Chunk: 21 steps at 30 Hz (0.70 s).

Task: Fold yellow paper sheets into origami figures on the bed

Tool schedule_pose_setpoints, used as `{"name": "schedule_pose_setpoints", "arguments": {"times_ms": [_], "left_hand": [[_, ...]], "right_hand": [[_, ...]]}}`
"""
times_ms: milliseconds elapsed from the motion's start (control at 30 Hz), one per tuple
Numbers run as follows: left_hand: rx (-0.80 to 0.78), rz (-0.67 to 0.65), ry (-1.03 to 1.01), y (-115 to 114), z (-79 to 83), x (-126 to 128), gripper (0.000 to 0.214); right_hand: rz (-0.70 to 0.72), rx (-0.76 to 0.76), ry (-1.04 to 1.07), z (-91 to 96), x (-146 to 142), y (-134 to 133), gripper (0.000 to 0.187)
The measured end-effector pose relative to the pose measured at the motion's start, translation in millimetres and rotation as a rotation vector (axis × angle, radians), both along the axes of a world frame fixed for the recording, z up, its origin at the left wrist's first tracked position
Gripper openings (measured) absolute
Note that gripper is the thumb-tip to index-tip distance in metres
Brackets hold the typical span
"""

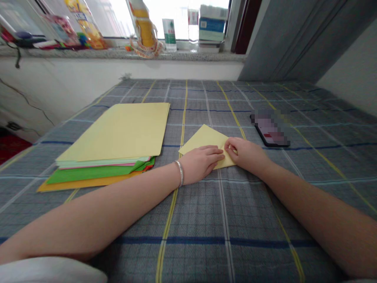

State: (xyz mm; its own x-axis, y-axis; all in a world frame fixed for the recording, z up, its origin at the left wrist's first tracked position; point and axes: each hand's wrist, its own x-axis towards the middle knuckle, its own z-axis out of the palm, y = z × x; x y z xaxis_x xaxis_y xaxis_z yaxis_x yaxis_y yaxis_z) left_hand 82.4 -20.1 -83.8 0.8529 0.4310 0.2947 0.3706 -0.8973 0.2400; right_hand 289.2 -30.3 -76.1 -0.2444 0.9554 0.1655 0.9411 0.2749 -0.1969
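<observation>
Yellow paper sheet (204, 138), folded into a rough triangle, lies on the checked bedsheet (200, 212) beside a coloured paper stack (112, 133); left hand (202, 163) presses flat on it, right hand (246, 154) pinches its edge, working a fold

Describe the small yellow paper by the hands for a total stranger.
On the grey plaid cover, find the big paper stack. Right of it, the folded yellow paper lies under the left hand and right hand, smaller than any stacked sheet.
</observation>
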Motion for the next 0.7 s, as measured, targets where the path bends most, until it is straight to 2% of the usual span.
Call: {"name": "schedule_pose_setpoints", "arguments": {"times_ms": [267, 700], "left_hand": [[-0.029, 0.052, -0.037, 5, 1.9, 7, 0.027], [-0.021, 0.098, 0.045, 3, 7.4, 10, 0.021]], "right_hand": [[0.010, -0.014, -0.039, 2.3, -1, -2, 0.019], [-0.009, -0.115, -0.066, 11.4, 0, -4, 0.019]]}}
